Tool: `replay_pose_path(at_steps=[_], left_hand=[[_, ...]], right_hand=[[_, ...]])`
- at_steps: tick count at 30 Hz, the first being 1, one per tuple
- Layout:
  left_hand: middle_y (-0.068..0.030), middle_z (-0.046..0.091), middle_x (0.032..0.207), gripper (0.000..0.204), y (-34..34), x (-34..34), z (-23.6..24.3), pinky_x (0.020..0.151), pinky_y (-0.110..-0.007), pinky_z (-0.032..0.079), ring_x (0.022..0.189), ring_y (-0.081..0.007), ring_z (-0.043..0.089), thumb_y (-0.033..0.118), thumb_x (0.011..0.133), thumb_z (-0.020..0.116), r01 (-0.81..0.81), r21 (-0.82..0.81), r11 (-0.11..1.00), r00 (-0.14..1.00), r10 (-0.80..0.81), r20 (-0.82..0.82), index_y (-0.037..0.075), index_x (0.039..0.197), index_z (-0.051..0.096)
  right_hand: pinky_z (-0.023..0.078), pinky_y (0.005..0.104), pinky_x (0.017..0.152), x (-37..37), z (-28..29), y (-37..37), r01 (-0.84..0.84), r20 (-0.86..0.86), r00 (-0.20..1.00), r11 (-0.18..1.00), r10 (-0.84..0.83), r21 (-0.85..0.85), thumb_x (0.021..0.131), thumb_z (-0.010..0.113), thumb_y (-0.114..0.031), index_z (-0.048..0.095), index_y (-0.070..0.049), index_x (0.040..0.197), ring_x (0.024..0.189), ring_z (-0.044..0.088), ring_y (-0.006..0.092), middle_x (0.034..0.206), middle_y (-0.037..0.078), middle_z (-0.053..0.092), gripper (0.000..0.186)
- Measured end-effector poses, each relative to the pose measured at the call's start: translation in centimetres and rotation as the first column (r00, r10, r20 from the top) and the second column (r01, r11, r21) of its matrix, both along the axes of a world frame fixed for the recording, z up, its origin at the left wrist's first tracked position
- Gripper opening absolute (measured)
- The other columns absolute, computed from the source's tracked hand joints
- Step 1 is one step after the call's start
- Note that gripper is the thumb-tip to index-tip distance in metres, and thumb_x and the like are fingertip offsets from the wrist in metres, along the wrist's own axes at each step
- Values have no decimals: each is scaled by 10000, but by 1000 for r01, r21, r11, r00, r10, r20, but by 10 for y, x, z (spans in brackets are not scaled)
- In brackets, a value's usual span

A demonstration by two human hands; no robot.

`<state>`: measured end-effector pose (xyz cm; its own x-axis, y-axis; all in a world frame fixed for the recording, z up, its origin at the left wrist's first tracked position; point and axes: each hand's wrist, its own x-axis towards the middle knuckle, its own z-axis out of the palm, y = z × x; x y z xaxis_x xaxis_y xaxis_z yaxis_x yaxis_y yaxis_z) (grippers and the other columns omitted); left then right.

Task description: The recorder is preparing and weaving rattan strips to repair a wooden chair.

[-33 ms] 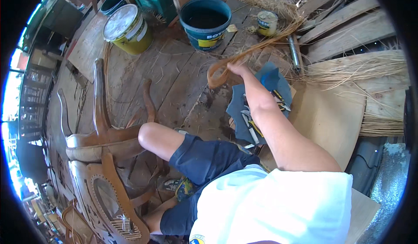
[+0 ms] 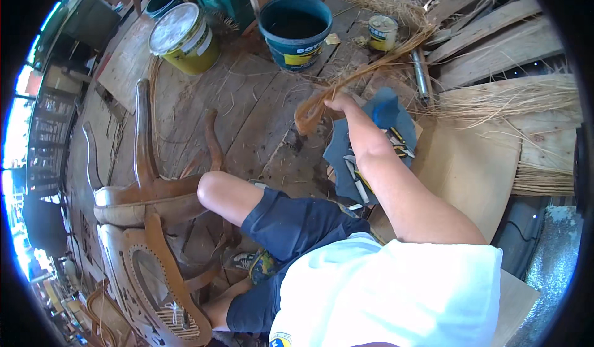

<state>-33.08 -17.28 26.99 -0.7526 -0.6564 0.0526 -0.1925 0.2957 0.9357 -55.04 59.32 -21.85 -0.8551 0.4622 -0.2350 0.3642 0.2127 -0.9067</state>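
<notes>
Sagging slightly lower and narrower than before, the looped end of a brown fibre bundle [image 2: 354, 75] is hanging above the plank floor [image 2: 260, 118]. The right hand [image 2: 340, 102] is clamping its strands near the upper-left edge of a blue-grey cloth [image 2: 338, 139] carrying hand tools [image 2: 361, 191]. The left hand's state isn't showing.

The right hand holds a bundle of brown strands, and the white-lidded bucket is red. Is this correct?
Not quite: the head view shows the white-lidded bucket is yellow, not red. The right hand does hold the bundle of brown strands.
</notes>
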Motion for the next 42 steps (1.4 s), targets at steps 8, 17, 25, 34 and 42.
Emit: replay_pose_path(at_steps=[8, 17, 25, 34, 42], left_hand=[[76, 494, 761, 296, 23, 32, 37, 471, -163, 284, 566, 10, 366, 214, 1003, 564, -85, 50, 995, 993, 88, -74, 43, 1242, 600], [-50, 709, 792, 325, 157, -3, -45, 572, -236, 510, 614, -89, 636, 285, 935, 667, 523, 128, 842, 638, -487, 596, 6, 1097, 714], [-51, 686, 751, 244, 169, 77, -86, 594, -254, 486, 650, -81, 614, 216, 930, 670, 438, 130, 889, 748, -441, 496, 5, 1043, 714], [-18, 698, 862, 198, 64, 272, -16, 736, -262, 505, 811, -89, 630, 181, 881, 730, 246, 135, 960, 738, -276, 616, 24, 999, 704], [16, 681, 844, 188, -82, 362, 65, 762, -257, 492, 806, -66, 609, 228, 889, 726, 134, -167, 977, 545, 68, 835, 49, 938, 703]], right_hand=[[515, 441, 889, -41, 94, -38, -422, 466, 861, 799, 204, 430, 881, 625, -354, 721, 11, 1008, 1029, 677, 347, 1056, 229, 701, 398], [491, 244, 825, 45, 316, -298, -851, -599, 304, 494, 741, 179, 933, 666, -157, 581, -81, 1325, 930, 602, 108, 1258, 57, 596, 408], [503, 368, 795, 128, 337, -424, -738, -308, -348, -56, 885, 673, 797, 768, -187, 576, -98, 1309, 906, 618, 276, 1052, 112, 647, 553], [475, 358, 761, 105, 335, -410, -796, -269, -238, -28, 933, 605, 854, 661, -31, 664, -14, 904, 810, 602, 252, 882, 104, 585, 53], [506, 341, 820, -44, 319, -331, -171, -312, 193, 345, 930, 923, 1002, 582, -169, 680, -50, 1116, 949, 658, 275, 1026, 120, 688, 191]])
